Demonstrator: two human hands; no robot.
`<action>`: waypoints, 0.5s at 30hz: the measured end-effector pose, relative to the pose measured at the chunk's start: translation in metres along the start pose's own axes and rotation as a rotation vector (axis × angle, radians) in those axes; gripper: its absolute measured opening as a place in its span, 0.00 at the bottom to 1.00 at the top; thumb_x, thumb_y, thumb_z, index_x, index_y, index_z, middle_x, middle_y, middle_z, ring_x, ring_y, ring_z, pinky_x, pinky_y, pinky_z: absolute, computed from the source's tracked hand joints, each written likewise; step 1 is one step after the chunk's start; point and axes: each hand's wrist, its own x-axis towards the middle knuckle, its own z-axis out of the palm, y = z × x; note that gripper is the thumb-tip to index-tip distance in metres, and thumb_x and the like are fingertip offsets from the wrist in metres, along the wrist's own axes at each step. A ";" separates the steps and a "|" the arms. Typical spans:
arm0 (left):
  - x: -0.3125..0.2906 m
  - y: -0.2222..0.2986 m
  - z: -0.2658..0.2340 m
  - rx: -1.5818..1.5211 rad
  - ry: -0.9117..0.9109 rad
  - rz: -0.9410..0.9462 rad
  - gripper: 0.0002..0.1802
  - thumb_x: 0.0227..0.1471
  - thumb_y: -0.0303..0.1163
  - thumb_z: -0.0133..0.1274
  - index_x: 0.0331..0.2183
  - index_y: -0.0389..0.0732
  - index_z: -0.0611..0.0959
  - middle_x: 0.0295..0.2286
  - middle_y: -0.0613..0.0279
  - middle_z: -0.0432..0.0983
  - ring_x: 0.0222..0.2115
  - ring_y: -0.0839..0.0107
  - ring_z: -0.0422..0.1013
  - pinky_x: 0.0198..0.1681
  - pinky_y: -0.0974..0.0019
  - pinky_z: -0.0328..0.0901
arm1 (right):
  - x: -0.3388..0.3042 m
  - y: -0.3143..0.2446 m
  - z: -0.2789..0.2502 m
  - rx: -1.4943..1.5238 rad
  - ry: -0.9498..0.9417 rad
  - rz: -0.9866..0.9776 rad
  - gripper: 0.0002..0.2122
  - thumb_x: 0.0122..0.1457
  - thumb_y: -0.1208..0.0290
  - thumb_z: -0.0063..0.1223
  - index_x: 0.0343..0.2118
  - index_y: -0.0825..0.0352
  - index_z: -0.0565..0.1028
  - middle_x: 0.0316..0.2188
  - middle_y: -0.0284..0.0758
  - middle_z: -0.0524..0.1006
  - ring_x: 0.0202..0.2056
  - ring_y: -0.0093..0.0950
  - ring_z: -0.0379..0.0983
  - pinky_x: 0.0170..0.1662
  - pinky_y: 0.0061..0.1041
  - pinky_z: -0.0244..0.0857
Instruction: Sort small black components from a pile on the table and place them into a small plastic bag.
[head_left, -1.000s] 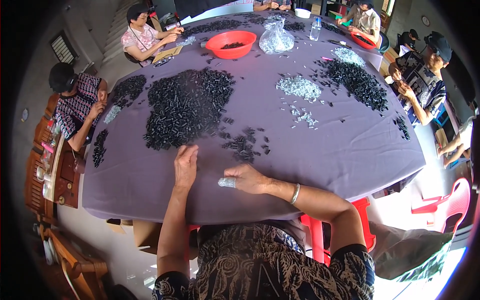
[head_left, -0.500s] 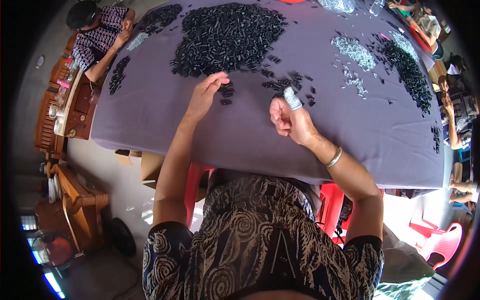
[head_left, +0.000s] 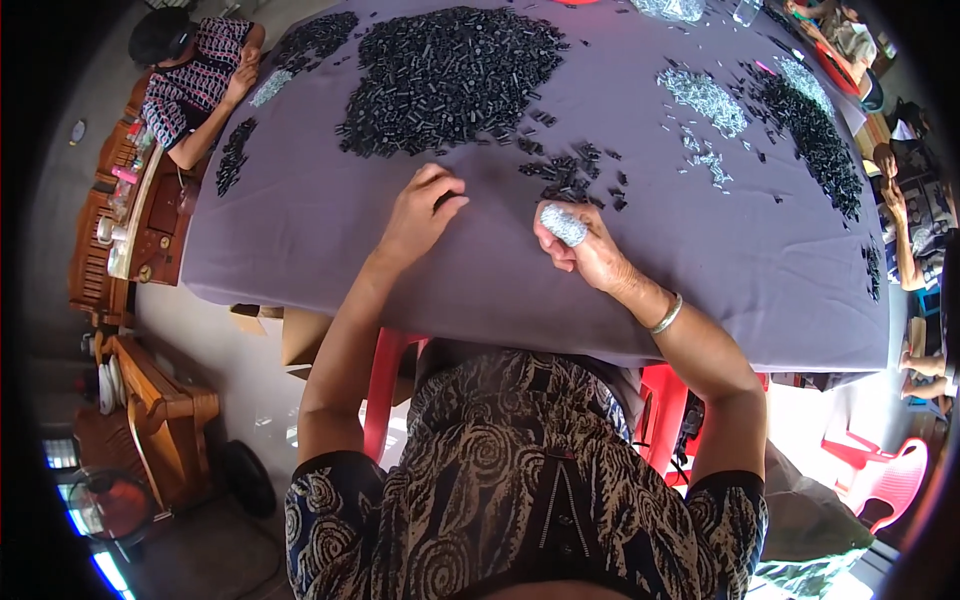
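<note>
My left hand (head_left: 420, 217) is curled over the near side of the table, just in front of a big heap of small black cylindrical pieces (head_left: 450, 80). Something dark, likely a few of those pieces, shows between its thumb and fingers. To the right, my right hand (head_left: 585, 245) is closed, its thumb, wrapped in a silvery-white covering (head_left: 563, 225), pressed down on the bent fingers. Whatever it may hold is hidden. Just beyond it lies a small loose group of black pieces (head_left: 570, 172). A metal bangle (head_left: 668, 314) circles my right wrist.
A pile of small clear or silvery pieces (head_left: 705, 100) lies far right, beside a long strip of black ones (head_left: 815, 150). At the far left edge sits a person (head_left: 205, 75) handling pieces; others work on the right. A red chair (head_left: 885, 480) stands at lower right.
My left hand has drawn slightly nearer and curled; the few black pieces beside it no longer show on the cloth. My right thumb has folded down over its fingers.
</note>
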 end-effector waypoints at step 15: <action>-0.021 -0.010 -0.033 0.110 0.103 -0.078 0.05 0.43 0.23 0.56 0.28 0.37 0.78 0.28 0.58 0.72 0.29 0.60 0.70 0.31 0.64 0.65 | 0.004 0.003 0.002 -0.682 -0.057 -0.210 0.14 0.58 0.63 0.48 0.22 0.68 0.66 0.14 0.28 0.61 0.19 0.15 0.55 0.23 0.20 0.54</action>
